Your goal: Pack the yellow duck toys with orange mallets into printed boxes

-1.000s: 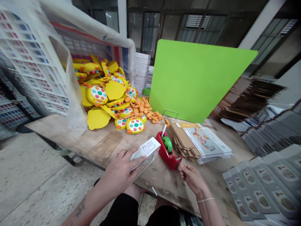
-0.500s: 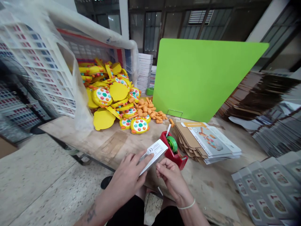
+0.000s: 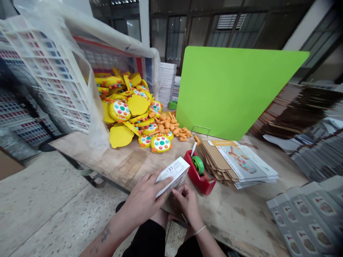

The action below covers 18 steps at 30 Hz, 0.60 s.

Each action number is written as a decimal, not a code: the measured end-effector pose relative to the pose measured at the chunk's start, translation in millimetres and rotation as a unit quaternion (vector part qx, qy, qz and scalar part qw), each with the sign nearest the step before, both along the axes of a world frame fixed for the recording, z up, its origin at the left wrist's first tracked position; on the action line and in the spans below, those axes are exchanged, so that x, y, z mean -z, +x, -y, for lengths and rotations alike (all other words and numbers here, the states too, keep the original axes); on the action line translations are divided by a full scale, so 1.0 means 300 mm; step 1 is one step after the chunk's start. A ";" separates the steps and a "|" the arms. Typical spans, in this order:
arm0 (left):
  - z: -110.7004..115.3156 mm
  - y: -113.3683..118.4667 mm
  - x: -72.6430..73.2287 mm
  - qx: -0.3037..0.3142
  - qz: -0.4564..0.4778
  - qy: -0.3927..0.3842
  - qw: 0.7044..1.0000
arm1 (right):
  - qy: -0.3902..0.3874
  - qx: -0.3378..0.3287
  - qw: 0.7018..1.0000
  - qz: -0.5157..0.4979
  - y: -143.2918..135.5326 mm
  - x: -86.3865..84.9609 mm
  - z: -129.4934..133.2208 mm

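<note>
Box point(image 3: 173, 174) at stained wooden table point(image 3: 230, 210), dark windows point(image 3: 176, 39) beyond

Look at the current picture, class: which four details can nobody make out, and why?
1. Whether the right hand pinches anything: head view, its closed fingers hide it.
2. The white box's smallest print: head view, too small.
3. What lies directly behind the green board: head view, the board hides it.
4. How far the grey boxes extend: head view, cut off by the right edge.
</note>
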<state>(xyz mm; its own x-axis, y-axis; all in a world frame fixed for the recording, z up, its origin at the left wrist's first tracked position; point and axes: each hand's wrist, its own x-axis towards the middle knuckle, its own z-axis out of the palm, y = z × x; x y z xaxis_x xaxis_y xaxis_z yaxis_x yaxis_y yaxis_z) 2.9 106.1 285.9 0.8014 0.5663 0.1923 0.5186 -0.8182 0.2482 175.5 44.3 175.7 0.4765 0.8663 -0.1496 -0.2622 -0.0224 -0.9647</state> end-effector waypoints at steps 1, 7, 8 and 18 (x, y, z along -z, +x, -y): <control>-0.006 -0.014 -0.003 0.001 0.013 -0.010 1.000 | -0.006 -0.009 1.000 -0.012 0.001 0.021 0.003; 0.022 -0.130 -0.079 0.080 0.091 0.056 0.991 | -0.026 -0.063 0.990 -0.119 0.070 0.035 0.048; 0.038 -0.142 -0.088 0.104 0.077 0.059 0.990 | -0.024 -0.075 0.988 -0.133 0.085 0.024 0.054; -0.253 -0.031 0.195 -0.082 0.286 -0.256 0.920 | -0.031 0.035 0.987 -0.151 0.088 0.165 0.051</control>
